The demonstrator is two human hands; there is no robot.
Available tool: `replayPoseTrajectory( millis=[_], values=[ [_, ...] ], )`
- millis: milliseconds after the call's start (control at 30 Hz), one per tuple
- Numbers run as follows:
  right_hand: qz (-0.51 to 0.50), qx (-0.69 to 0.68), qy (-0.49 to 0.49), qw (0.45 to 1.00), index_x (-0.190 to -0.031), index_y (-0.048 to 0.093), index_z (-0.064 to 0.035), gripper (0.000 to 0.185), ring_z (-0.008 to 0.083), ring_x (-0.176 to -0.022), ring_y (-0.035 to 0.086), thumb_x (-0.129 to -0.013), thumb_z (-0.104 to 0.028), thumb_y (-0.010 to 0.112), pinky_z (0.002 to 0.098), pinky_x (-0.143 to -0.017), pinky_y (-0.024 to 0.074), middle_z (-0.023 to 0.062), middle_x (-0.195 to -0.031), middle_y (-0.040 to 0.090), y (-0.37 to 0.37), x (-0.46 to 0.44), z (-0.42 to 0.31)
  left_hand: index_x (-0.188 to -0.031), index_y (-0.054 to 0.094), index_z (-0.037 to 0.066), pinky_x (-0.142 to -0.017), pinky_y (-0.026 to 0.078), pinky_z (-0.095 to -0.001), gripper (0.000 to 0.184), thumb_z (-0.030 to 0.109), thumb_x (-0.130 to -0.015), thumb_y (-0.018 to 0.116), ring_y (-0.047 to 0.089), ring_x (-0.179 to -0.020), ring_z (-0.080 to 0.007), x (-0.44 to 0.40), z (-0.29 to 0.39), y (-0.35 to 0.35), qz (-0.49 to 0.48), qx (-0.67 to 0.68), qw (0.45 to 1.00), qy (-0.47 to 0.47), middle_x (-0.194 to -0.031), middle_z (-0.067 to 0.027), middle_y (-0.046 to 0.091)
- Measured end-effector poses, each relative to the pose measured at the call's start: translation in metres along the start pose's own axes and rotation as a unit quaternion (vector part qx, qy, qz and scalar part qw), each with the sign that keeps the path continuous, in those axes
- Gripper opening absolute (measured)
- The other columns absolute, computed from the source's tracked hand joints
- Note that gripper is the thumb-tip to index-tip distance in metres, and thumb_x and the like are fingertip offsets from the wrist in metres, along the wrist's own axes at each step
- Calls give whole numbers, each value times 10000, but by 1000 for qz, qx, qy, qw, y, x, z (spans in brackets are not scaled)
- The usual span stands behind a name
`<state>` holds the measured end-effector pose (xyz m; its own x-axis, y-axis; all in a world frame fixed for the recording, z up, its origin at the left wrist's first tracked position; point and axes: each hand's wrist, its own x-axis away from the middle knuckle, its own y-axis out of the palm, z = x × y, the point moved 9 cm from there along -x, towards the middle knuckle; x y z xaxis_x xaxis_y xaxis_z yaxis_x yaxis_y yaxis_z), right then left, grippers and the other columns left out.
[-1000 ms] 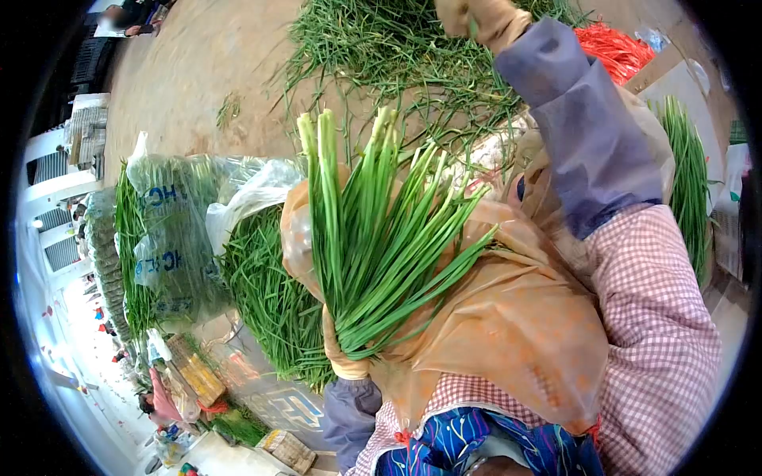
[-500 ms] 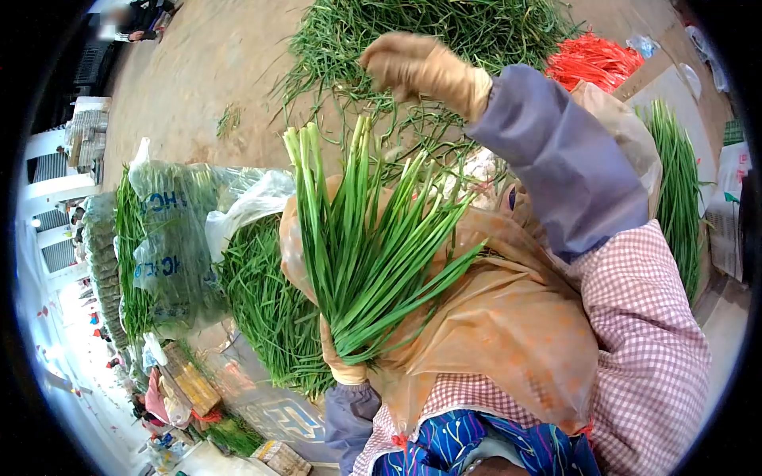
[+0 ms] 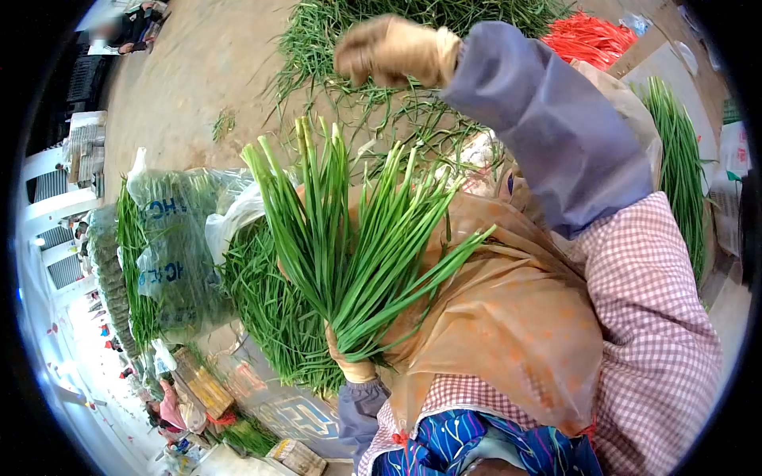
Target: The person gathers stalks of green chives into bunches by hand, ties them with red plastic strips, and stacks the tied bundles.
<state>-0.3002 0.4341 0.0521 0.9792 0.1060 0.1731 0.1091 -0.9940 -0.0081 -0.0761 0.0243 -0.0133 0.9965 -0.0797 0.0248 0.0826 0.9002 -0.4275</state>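
A bunch of garlic chives, long flat green leaves with pale stem ends, fans out in front of my apron. My left hand, gloved in tan, is closed around its gathered leaf end; the leaves hide most of the fingers. The pale stem ends spread away from me. My right hand, in a similar glove, is raised beyond the bunch, over loose green leaves on the floor. Motion smears its fingers, so their closure is unclear.
A heap of cut chives lies left of the bunch, beside plastic-bagged chives. Red plastic ties lie at the upper right, and another chive bundle stands at the right. A translucent orange apron covers my lap.
My right hand has moved left and farther away from the bunch. The chives in my left hand have fanned wider, with their stem ends shifted left.
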Motion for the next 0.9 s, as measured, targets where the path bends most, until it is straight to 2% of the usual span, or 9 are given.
replayPoseTrajectory(
  millis=[133,267,367,533,567,633,700,733,900],
  values=[
    [-230,127,104,959,-1504,191,-94,954,257,-1083,578,-786,-340,769,337,-772,539,199,-1353,496,61,9,79,-1357,422,-30,-946,473,-376,578,327,-931,580,601,-1070,-263,2,-13,0,-6,91,995,-44,-1247,-161,590],
    [-171,68,31,982,-964,713,-64,165,125,-747,612,-890,-199,654,315,-690,508,33,-825,697,86,15,66,-1374,402,-35,-949,467,-385,623,324,-910,609,603,-1075,-278,0,-9,-5,-19,-84,996,9,-1232,-170,603],
    [-213,28,-23,976,-964,703,-60,160,96,-615,588,-905,-188,628,266,-534,489,50,-816,693,75,11,44,-1366,407,-45,-951,463,-382,623,267,-883,647,607,-1062,-287,3,-4,-7,1,-92,995,29,-1222,-179,609],
    [256,-238,11,937,-1015,657,-16,247,140,-591,612,-916,-240,624,292,-530,552,103,-788,655,-100,-7,93,-1295,461,-69,-960,456,-393,592,288,-871,668,608,-1054,-294,0,0,0,13,-27,999,15,-1183,-179,622],
    [14,-458,-77,885,-863,624,-64,214,122,-446,396,-953,-207,493,260,-446,367,5,-647,521,-157,-93,182,-1278,476,-71,-957,458,-396,584,300,-871,668,609,-1048,-295,3,-8,-4,24,6,1000,-3,-1173,-176,626],
    [387,-301,70,869,-1086,610,-37,279,194,-689,618,-991,-258,467,365,-739,542,115,-906,662,-145,27,145,-1254,500,-71,-929,473,-406,587,347,-874,660,618,-1020,-305,2,-8,-5,50,12,998,-19,-1153,-174,635],
    [163,-113,208,958,-1438,337,-64,763,221,-903,645,-880,-506,611,412,-759,565,228,-1332,494,-93,34,146,-1258,498,-71,-917,480,-409,601,361,-873,659,621,-1011,-310,0,2,0,22,32,999,-21,-1147,-173,638],
    [82,-36,172,981,-1412,381,-62,695,260,-973,619,-890,-450,623,431,-742,569,237,-1338,479,-61,40,138,-1264,491,-78,-906,486,-410,599,366,-888,635,623,-999,-318,6,-19,-8,66,11,996,-54,-1145,-175,638],
    [-224,-70,204,950,-1224,585,-83,496,142,-618,592,-808,-306,738,275,-497,461,103,-899,659,70,102,112,-1287,463,-95,-904,488,-390,568,317,-918,592,623,-992,-306,23,-24,-13,110,-53,992,-27,-1174,-190,619]
  ],
)
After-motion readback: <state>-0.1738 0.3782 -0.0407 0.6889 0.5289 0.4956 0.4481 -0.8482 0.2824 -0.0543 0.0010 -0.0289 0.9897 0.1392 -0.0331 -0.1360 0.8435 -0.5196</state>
